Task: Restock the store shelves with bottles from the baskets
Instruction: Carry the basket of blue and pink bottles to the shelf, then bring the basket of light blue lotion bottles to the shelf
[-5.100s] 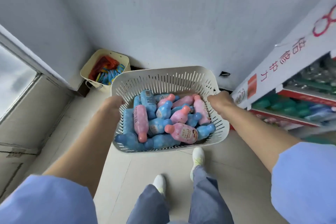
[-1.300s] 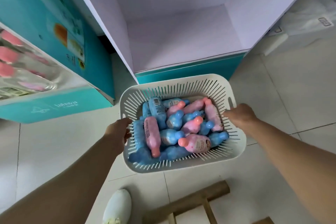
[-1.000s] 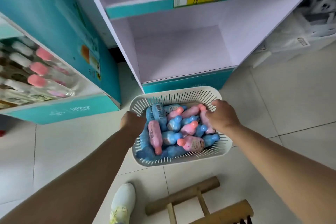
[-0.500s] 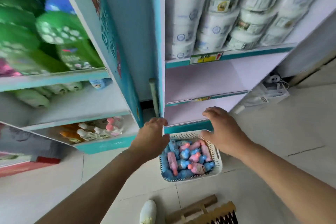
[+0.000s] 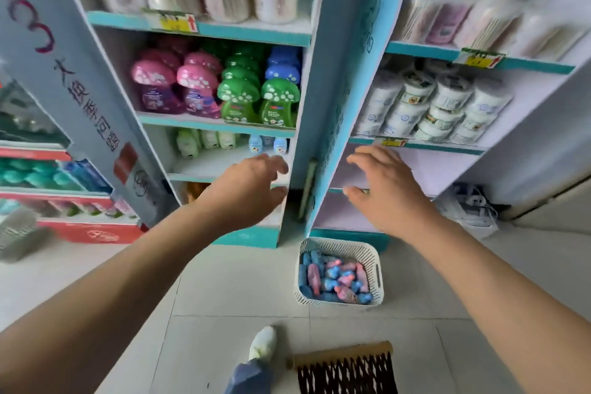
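At the left, the left hand [image 5: 252, 189] hovered empty in front of the middle shelf [image 5: 208, 166], fingers loosely spread and gripping nothing. That shelf held only a few small blue bottles [image 5: 268, 143] at its right end beside pale green ones, so it looked like the place to fill, though the blur left the labels unreadable. The task's pink and blue bottles [image 5: 332, 278] all lay jumbled on their sides in the white basket [image 5: 339, 243], which stood on the floor tiles just in front of the foot of the blue upright panel [image 5: 332, 125]. The step in hand seemed to be the first pick – both hands would have to come down to the basket, and it would go best to take a top bottle by its body, turn it upright and stand it at the back of the open board first. The right hand [image 5: 387, 189] was likewise released and spread, held before a bare shelf [image 5: 425, 169] in the right unit. Room was tight in places: the panel's edge jutted between the hands, the shelf above hung low over the board, and near the shoe [image 5: 263, 341] a wooden rack [image 5: 342, 355] lay close behind the basket – a thing to step round. Farther right, cables [image 5: 473, 205] crowded the corner.
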`<state>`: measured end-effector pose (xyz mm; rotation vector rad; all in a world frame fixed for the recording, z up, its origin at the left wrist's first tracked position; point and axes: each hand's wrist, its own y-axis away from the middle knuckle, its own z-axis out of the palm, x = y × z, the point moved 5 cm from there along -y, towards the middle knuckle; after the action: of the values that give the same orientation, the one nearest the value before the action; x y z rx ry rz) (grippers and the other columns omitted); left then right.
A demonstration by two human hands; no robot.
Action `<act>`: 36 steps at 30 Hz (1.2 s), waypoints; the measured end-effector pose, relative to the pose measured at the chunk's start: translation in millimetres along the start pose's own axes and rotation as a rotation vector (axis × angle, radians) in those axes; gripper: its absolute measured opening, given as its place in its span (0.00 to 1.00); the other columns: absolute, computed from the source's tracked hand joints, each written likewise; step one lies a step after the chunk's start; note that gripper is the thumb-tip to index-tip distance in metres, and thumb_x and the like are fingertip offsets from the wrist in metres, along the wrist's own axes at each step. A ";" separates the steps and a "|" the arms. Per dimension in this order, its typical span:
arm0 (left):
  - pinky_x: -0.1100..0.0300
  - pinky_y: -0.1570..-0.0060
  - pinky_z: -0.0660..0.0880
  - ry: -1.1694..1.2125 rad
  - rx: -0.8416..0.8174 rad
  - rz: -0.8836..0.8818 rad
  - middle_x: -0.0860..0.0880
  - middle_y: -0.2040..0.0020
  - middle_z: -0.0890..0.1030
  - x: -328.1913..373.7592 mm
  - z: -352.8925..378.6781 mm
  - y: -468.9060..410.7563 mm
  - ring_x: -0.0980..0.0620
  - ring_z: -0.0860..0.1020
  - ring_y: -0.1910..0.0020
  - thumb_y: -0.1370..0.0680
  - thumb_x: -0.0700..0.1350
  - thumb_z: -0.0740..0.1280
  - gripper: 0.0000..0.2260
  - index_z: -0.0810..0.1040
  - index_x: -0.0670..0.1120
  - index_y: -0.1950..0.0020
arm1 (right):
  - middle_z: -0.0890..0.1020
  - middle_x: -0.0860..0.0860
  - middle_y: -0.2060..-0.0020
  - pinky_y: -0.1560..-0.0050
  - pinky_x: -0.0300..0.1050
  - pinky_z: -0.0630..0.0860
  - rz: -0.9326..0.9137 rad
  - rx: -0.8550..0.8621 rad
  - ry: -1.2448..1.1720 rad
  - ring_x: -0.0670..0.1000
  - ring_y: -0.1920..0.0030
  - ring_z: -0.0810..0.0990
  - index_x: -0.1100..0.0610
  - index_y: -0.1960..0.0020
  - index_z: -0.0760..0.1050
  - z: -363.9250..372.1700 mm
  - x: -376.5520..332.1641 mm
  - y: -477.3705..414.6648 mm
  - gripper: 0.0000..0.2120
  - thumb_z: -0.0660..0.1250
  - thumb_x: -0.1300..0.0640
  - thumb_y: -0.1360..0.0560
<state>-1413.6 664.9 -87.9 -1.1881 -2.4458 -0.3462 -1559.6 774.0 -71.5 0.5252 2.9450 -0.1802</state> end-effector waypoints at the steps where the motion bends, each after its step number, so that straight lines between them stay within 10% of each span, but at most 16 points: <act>1: 0.55 0.43 0.74 -0.003 0.014 -0.017 0.49 0.42 0.78 -1.7 -4.6 25.8 0.47 0.78 0.45 0.22 0.48 0.63 0.14 0.73 0.49 0.36 | 0.73 0.56 0.35 0.32 0.42 0.56 -0.026 0.014 0.003 0.56 0.32 0.65 0.61 0.34 0.71 -6.4 -16.0 14.5 0.22 0.68 0.56 0.26; 15: 0.59 0.51 0.73 0.030 0.172 -0.353 0.50 0.47 0.78 -123.1 -101.6 248.1 0.51 0.75 0.50 0.21 0.46 0.63 0.11 0.76 0.48 0.40 | 0.68 0.51 0.31 0.29 0.45 0.56 -0.364 -0.116 0.054 0.52 0.30 0.62 0.57 0.29 0.65 11.0 -267.6 31.8 0.22 0.61 0.51 0.22; 36: 0.58 0.47 0.72 0.098 0.450 -0.861 0.48 0.45 0.80 -546.6 -278.2 389.5 0.47 0.77 0.46 0.21 0.46 0.62 0.13 0.76 0.46 0.38 | 0.73 0.54 0.36 0.32 0.50 0.64 -0.822 -0.293 0.019 0.54 0.34 0.68 0.57 0.33 0.69 156.4 -762.1 -166.6 0.20 0.62 0.52 0.23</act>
<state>-731.4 415.6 -69.4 0.0955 -2.6179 -0.0616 -891.8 341.9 -85.8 -0.7313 2.9314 0.1745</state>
